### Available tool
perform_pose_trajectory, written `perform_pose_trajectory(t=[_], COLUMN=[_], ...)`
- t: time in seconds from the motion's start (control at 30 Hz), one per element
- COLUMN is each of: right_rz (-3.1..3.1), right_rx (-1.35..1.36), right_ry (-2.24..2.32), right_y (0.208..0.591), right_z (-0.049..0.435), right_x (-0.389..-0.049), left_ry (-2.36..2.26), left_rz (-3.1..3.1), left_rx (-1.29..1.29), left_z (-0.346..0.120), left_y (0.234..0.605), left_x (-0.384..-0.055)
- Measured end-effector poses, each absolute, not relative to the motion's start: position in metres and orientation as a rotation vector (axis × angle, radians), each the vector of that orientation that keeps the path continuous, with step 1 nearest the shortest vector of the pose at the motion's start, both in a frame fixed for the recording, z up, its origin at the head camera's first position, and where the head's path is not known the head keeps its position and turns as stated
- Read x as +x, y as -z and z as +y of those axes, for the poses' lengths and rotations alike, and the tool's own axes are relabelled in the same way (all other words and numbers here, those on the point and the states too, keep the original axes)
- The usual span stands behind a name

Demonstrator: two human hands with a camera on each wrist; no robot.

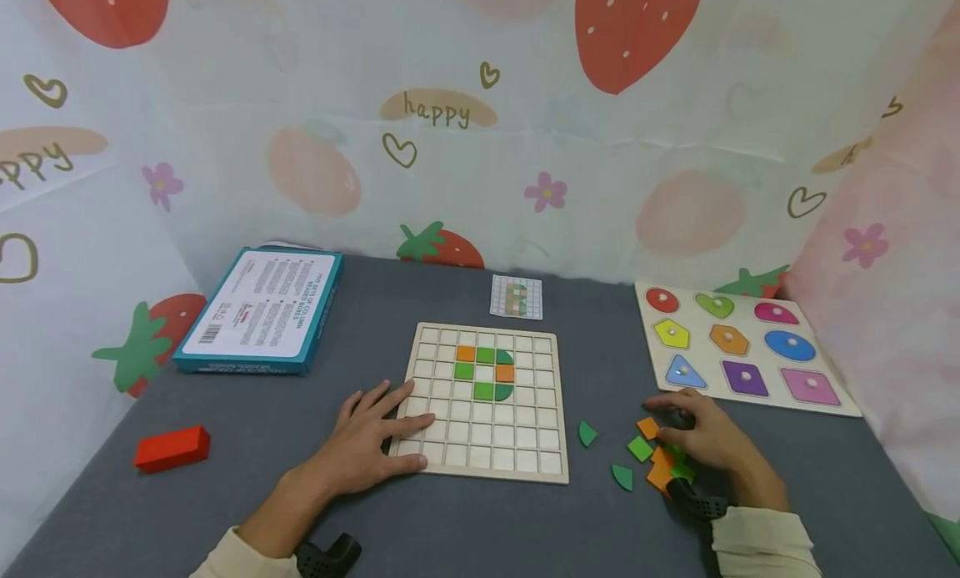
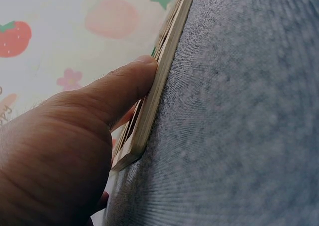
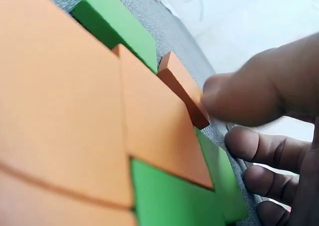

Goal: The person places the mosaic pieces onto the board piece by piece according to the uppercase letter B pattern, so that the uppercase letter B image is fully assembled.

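A wooden grid board (image 1: 495, 475) lies on the table, with several green and orange tiles set in its upper middle cells. My left hand (image 1: 363, 444) rests spread on its lower left corner; in the left wrist view the thumb (image 2: 124, 84) touches the board's edge. My right hand (image 1: 712, 434) is over a loose pile of orange and green square tiles. Its thumb (image 3: 244, 96) is at a small orange tile (image 3: 179, 84); whether they touch I cannot tell. No tile shows between thumb and fingers. Two green quarter-circle tiles (image 1: 587, 433) lie between pile and board.
A small printed pattern card (image 1: 517, 298) lies behind the board. At the back right is a shape puzzle board (image 1: 705, 376) with coloured pieces. A blue-edged box (image 1: 258, 311) stands at the back left, and a red block (image 1: 172, 449) sits at the left.
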State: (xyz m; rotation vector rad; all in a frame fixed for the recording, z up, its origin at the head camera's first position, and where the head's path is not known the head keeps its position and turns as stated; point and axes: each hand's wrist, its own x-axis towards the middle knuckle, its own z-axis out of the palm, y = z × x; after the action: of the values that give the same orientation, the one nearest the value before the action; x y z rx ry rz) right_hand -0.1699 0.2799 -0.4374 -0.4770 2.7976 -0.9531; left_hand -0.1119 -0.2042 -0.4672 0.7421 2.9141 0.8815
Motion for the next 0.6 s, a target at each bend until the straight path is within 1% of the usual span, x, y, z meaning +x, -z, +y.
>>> perform_pose_trajectory(t=[0.37,0.6], right_rz=[2.83,2.862], right_rx=[-0.603,-0.474], right_ry=[0.904,0.904], right_y=[0.4388,0.4376], right_z=[0.2786,0.2769], right_x=[-0.1705,-0.1707], left_ry=[-0.891,-0.884], left_rz=[2.914,2.918], left_rx=[0.746,0.739], left_z=[-0.2036,-0.2038], left_y=[0.4659,0.4674], left_x=[-0.1107,-0.1117])
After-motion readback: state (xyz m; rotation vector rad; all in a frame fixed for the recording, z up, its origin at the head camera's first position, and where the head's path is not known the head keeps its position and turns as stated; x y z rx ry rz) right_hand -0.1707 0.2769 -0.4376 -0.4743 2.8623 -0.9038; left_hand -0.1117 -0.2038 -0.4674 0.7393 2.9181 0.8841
